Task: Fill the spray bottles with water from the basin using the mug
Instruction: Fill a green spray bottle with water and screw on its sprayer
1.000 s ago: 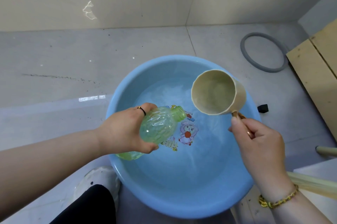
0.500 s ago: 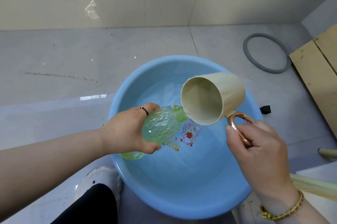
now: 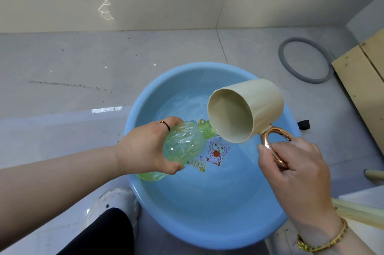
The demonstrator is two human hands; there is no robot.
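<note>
Low in the frame I see the left hand (image 3: 145,152) curled round the tilted green spray bottle (image 3: 185,144) and the right hand (image 3: 297,165) gripping the handle (image 3: 267,144) of the cream mug (image 3: 249,109), its lip seemingly touching the bottle's neck, both above the water-filled blue basin (image 3: 207,236) at centre.

Cannot see the mouth of the green bottle (image 3: 187,144), tucked behind the rim of the mug (image 3: 249,109). Cannot tell whether water runs between them. Hidden under the left hand (image 3: 143,148): the bottle's near side. Hidden inside the right hand (image 3: 297,169): part of the gold handle (image 3: 266,145), fingertips curled out of sight. Too small to identify: a black thing (image 3: 303,125) beside the basin (image 3: 187,223). Cut by the right edge: wooden boards (image 3: 365,88), a pale pole (image 3: 374,174).
</note>
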